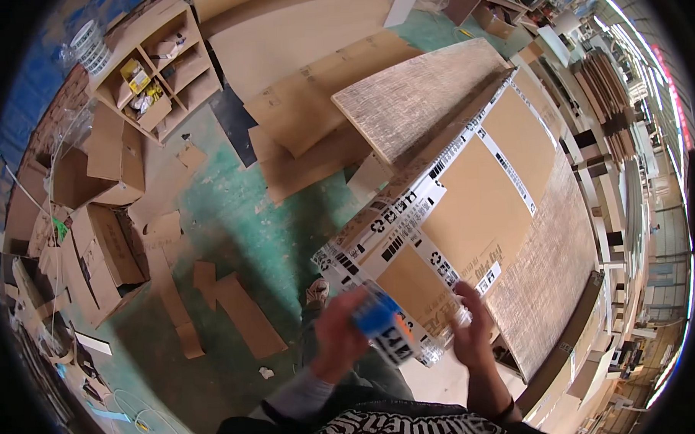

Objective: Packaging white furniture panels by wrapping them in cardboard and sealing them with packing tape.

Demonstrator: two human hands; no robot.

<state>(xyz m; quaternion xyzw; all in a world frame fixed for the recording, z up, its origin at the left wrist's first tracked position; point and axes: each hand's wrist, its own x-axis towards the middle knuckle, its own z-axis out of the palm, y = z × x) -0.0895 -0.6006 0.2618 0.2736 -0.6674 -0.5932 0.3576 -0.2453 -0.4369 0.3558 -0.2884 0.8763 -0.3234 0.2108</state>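
Note:
A large flat cardboard carton (477,197) lies slanting in front of me, its edges and seams covered with white tape printed in black. My left hand (339,337) is closed around a blue tape dispenser (375,317) loaded with printed tape, held over the carton's near end. To its right, my right hand (474,329) is beside the near right corner with fingers apart and appears to hold nothing. Motion blurs both hands somewhat.
Under the carton lies a wood-grain board (556,286); another wood-grain board (420,92) stands beyond it. Flattened cardboard (320,88) and cardboard strips (247,312) litter the green floor. At left are open boxes (107,248) and a wooden shelf unit (158,67). Stacked panels (603,93) line the right.

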